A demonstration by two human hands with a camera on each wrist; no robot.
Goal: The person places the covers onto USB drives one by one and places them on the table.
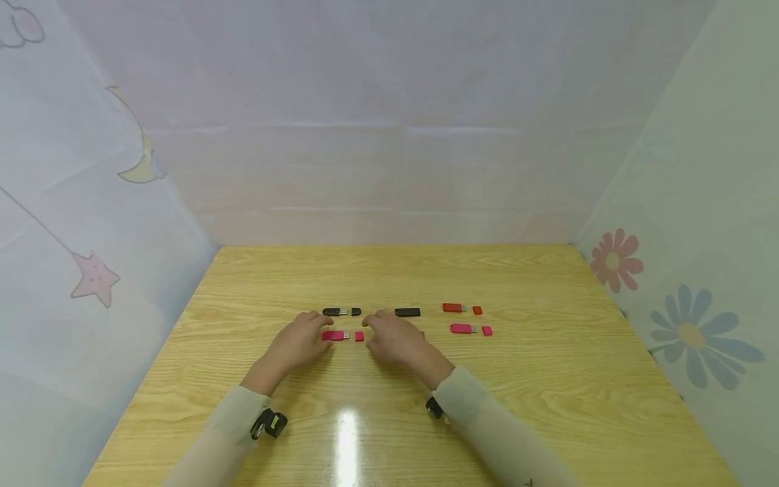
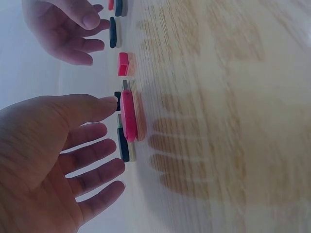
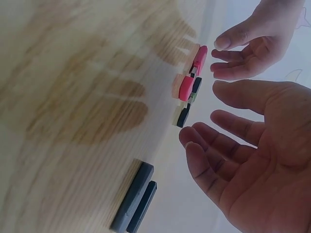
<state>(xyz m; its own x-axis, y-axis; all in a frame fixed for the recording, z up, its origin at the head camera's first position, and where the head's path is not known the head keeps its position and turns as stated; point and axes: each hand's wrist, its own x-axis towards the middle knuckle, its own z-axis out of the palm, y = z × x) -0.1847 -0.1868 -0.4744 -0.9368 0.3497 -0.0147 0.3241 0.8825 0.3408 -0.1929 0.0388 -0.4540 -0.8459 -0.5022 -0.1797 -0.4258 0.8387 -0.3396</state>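
Note:
A pink USB stick [image 1: 333, 335] lies uncapped on the wooden table, its metal plug toward its separate pink cap [image 1: 359, 336]. My left hand [image 1: 298, 341] hovers just left of that stick, fingers spread and loosely bent. In the left wrist view its thumb [image 2: 104, 108] appears close to the stick; contact cannot be told. To the right of the cap, my right hand [image 1: 395, 340] holds nothing, its fingers [image 3: 238, 128] relaxed. Behind the pink pair lie an uncapped black USB stick [image 1: 331, 312] and its black cap [image 1: 356, 312].
Beyond my right hand lies a closed black USB stick [image 1: 407, 312]. Another dark stick [image 3: 132, 198] is mostly hidden by that hand in the head view. Farther right are a red stick [image 1: 452, 308] with its cap [image 1: 477, 310] and a pink stick [image 1: 460, 329] with its cap [image 1: 487, 331].

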